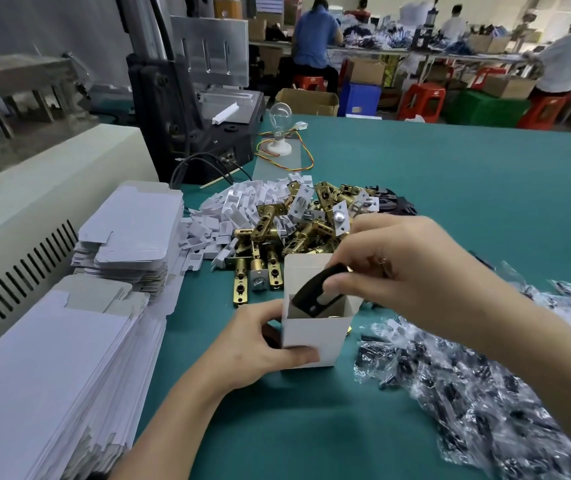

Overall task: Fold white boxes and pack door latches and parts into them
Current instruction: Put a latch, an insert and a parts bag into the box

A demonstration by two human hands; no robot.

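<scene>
While packing, held the white box (313, 336) upright, mouth open, at the near middle of the green surface (450, 188). Gripped its lower left corner with the left hand (260, 344), thumb across the front, likely to steady it against tipping. Pinched a black plate (315, 289) in the right hand (401, 268), angled down into the mouth. Had brass latches (294, 230) heaped just beyond, flat box blanks (131, 230) stacked to the left, bagged parts (467, 375) to the right, probably for easy reach.

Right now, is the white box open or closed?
Open. The white box has its flap up; the right hand holds a black part in its mouth.
</scene>
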